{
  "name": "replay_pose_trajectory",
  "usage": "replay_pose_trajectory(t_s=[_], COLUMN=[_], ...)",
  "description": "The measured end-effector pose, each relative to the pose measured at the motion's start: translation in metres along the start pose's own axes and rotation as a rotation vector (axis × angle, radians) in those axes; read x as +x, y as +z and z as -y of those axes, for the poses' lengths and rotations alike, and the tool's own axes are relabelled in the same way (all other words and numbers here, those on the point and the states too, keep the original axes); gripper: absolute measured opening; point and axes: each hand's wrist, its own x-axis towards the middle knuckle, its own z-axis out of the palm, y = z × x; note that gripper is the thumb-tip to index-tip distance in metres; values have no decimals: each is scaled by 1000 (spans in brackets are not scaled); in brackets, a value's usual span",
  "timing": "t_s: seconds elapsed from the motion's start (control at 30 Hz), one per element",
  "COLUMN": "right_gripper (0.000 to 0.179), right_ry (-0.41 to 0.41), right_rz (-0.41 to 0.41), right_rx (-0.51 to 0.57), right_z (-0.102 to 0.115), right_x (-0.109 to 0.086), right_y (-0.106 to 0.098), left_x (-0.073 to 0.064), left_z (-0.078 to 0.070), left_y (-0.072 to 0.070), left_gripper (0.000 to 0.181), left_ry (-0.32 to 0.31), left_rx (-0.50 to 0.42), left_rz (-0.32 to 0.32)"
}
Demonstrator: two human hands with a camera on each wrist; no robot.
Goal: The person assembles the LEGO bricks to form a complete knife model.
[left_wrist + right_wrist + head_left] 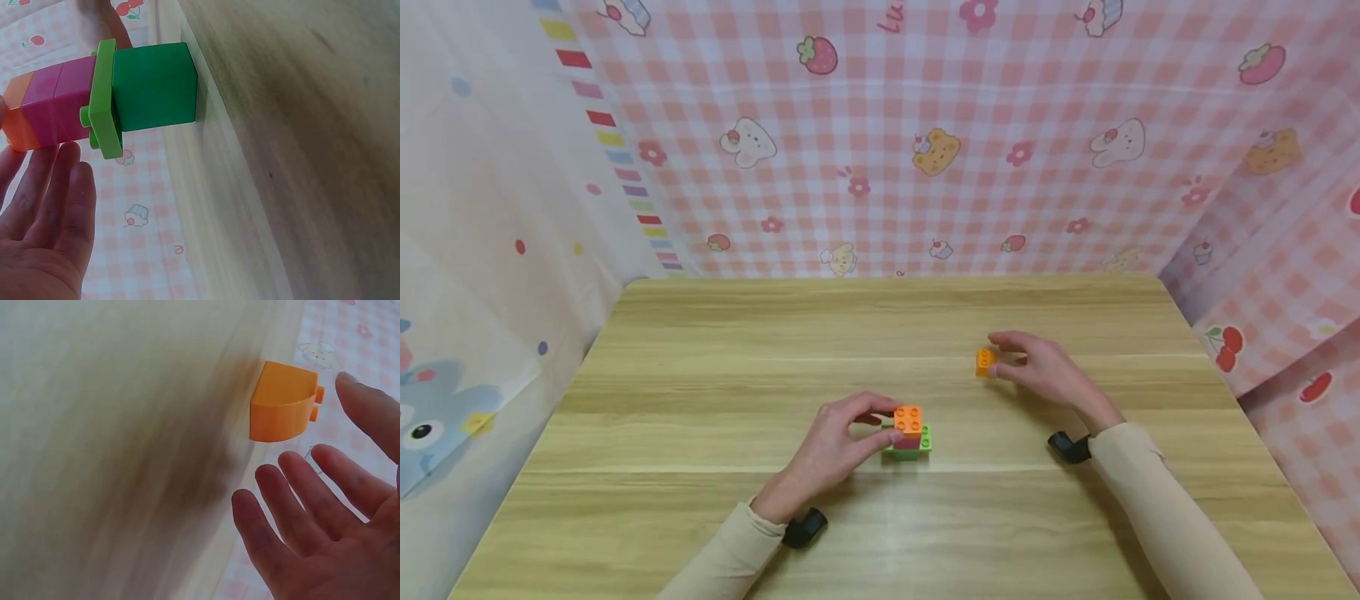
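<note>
On the table stands a stack of toy building bricks: a dark green block (156,86) at the bottom, a light green plate (103,103) over it, magenta bricks (56,97) above, and an orange brick (907,421) on top. My left hand (838,437) pinches that top orange brick between thumb and fingers. Farther back and to the right, a loose orange brick (282,403) with a curved side and studs rests on the table. Around it my right hand (1037,362) is spread, thumb and fingers apart; the right wrist view shows a gap between fingers and brick.
The wood-grain table (737,333) runs back to a pink checked cloth (887,208) hanging behind it. A pale patterned cloth (490,208) hangs on the left and more checked cloth on the right. Each wrist carries a black camera mount (805,528).
</note>
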Motion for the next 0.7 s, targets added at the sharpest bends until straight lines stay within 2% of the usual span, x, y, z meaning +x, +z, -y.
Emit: replay_pose_trajectory(t_s=[0.2, 0.4, 0.7], right_gripper=[54, 48, 45], right_ry=[6, 29, 10], right_rz=[24, 32, -3], right_rx=[-3, -69, -71], right_z=[-2, 0, 5], right_x=[4, 7, 5], right_y=[2, 3, 4], left_x=[-1, -1, -1], left_z=[0, -1, -2], left_y=[0, 0, 0], left_gripper=[31, 31, 32], left_ry=[-9, -23, -34], left_rx=[-8, -7, -19], left_rz=[-2, -5, 3])
